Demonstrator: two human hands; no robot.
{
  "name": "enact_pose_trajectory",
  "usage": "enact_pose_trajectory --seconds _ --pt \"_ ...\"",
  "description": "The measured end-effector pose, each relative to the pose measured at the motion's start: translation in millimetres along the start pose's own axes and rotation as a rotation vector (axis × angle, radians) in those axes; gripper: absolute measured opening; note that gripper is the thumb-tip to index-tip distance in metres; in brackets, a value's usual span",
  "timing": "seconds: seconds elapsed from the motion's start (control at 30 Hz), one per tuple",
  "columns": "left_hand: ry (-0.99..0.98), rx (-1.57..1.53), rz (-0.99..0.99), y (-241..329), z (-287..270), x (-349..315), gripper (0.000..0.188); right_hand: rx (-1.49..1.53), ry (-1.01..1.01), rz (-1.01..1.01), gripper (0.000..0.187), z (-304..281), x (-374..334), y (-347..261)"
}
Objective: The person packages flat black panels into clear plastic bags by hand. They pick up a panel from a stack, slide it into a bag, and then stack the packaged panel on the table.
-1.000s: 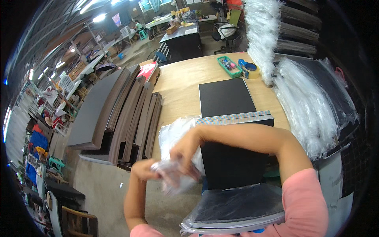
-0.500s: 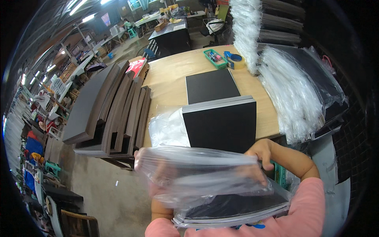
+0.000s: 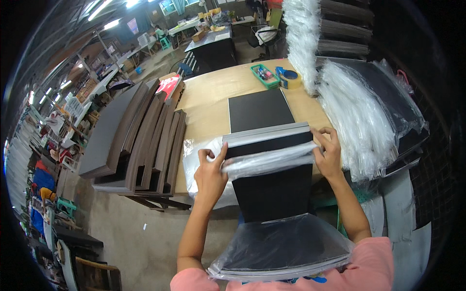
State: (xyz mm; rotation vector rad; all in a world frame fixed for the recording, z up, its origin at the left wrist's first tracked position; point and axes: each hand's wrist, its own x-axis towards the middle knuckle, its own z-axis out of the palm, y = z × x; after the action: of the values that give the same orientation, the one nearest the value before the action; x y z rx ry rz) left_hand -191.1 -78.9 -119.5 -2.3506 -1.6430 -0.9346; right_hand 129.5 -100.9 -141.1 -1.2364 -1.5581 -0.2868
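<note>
A stack of black panels (image 3: 272, 194) with pale grey edges leans upright at the table's near edge. Across its upper part lies a bunched clear plastic bag (image 3: 269, 160), stretched sideways between my hands. My left hand (image 3: 211, 174) pinches the bag's left end beside the stack's left side. At the other end, my right hand (image 3: 328, 153) grips the plastic with fingers near the stack's top right corner. Nearest my body, another black panel bundle (image 3: 286, 245) rests inside clear plastic. Behind the stack, a flat black panel (image 3: 260, 109) lies on the table.
Stacked dark boards (image 3: 138, 140) stand at the table's left. Clear plastic bags (image 3: 357, 116) are heaped on the right. A green basket (image 3: 265, 74) of small items and a blue tape dispenser (image 3: 288, 76) sit at the far edge. White plastic (image 3: 199, 150) lies left of the panels.
Both hands have moved forward and up with the clear bag, from above the near bundle to the upright stack's upper part. The near bundle is now uncovered by the loose bag.
</note>
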Motion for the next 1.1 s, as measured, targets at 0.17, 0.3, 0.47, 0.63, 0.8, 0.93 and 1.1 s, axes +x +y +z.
enact_pose_trajectory --seconds 0.17,0.3,0.47,0.63,0.8,0.93,1.1 --pt "-0.231 -0.492 0.032 -9 -55 -16 0.025 0.166 -0.116 0.179 0.008 -40 3 -29" --pt "-0.804 -1.346 -0.478 -28 -46 -31 0.025 0.715 -0.639 0.808 0.005 -78 6 -34" --pt "-1.081 -1.751 -0.932 -57 -5 -92 0.024 1.274 -0.717 1.181 0.017 -79 -70 -6" --pt "-1.065 -1.828 -1.166 -90 59 -185 0.018 1.341 -0.472 1.331 0.025 -78 -176 9" --pt "-1.032 -1.613 -1.291 -122 147 -267 0.017 1.031 -0.797 0.915 0.019 -47 -270 73" --pt "-1.092 -1.007 -0.973 -109 134 -247 0.029 0.726 -0.938 1.195 0.020 -35 -271 70" --pt "-0.453 -0.718 -0.785 -130 29 -154 0.026 0.488 -0.903 1.240 0.022 -20 -288 87"
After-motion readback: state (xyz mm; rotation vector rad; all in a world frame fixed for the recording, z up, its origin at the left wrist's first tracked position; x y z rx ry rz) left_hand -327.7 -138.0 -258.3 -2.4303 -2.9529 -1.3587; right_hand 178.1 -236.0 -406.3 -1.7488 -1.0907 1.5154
